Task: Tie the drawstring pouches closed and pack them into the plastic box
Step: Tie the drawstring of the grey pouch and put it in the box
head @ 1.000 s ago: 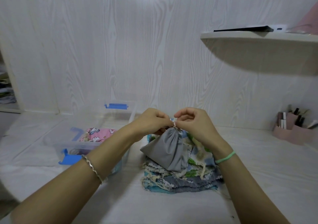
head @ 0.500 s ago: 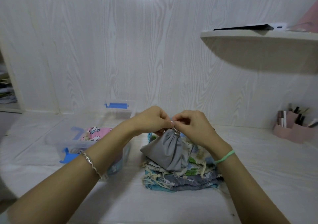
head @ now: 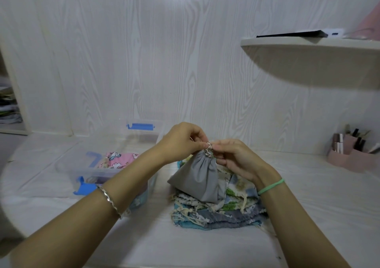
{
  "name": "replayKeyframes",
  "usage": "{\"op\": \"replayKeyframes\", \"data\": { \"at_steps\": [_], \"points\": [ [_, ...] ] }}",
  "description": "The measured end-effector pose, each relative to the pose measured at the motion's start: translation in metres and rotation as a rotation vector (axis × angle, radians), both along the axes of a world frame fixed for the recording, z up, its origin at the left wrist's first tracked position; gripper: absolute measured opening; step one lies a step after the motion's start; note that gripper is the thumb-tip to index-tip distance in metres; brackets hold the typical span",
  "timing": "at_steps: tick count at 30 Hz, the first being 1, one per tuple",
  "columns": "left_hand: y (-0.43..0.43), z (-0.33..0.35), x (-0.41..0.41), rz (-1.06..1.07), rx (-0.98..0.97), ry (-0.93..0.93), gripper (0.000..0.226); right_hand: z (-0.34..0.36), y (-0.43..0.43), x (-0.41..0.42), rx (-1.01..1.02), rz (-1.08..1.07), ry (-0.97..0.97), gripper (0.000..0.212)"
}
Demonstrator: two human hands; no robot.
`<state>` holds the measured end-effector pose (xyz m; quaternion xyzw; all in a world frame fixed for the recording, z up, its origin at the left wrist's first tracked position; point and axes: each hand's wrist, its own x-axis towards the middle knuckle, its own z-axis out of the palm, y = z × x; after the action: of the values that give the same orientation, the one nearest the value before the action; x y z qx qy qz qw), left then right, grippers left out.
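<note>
A grey drawstring pouch (head: pixel 198 178) hangs with its neck gathered tight, its bottom resting on a stack of several patterned pouches (head: pixel 218 212). My left hand (head: pixel 182 141) pinches the pale drawstring (head: pixel 208 148) at the neck from the left. My right hand (head: pixel 236 159) pinches the same cord from the right, fingertips almost meeting the left ones. The clear plastic box (head: pixel 107 172) with blue latches stands open to the left, with a pink cartoon-print pouch (head: pixel 118 159) inside.
All of this sits on a white wood-grain tabletop (head: pixel 308 206) against a white wall. A pink organiser (head: pixel 353 154) with cosmetics stands at the far right. A curved shelf (head: pixel 308 43) juts from the wall above right. My left forearm crosses in front of the box.
Both hands shifted slightly at the pouch neck: the left hand rose a little, the right hand dropped lower, still working the cord. The pouch stays in place.
</note>
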<state>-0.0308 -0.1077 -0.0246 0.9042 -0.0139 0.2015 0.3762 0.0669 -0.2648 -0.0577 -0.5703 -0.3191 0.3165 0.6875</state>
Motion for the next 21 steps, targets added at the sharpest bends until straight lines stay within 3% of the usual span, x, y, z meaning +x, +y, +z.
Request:
{"op": "replayKeyframes", "data": {
  "at_steps": [5, 12, 21],
  "points": [
    [0.000, -0.001, 0.001, 0.004, -0.003, 0.034, 0.010, -0.002, -0.003, -0.003, -0.004, -0.048, -0.129, 0.017],
    [0.000, -0.003, 0.000, -0.100, -0.280, 0.199, 0.015, -0.002, 0.003, -0.016, -0.009, -0.413, -0.480, 0.014],
    [-0.002, -0.007, 0.000, -0.101, -0.479, 0.261, 0.018, -0.005, 0.004, -0.016, 0.004, -0.553, -0.738, 0.013]
  ]
}}
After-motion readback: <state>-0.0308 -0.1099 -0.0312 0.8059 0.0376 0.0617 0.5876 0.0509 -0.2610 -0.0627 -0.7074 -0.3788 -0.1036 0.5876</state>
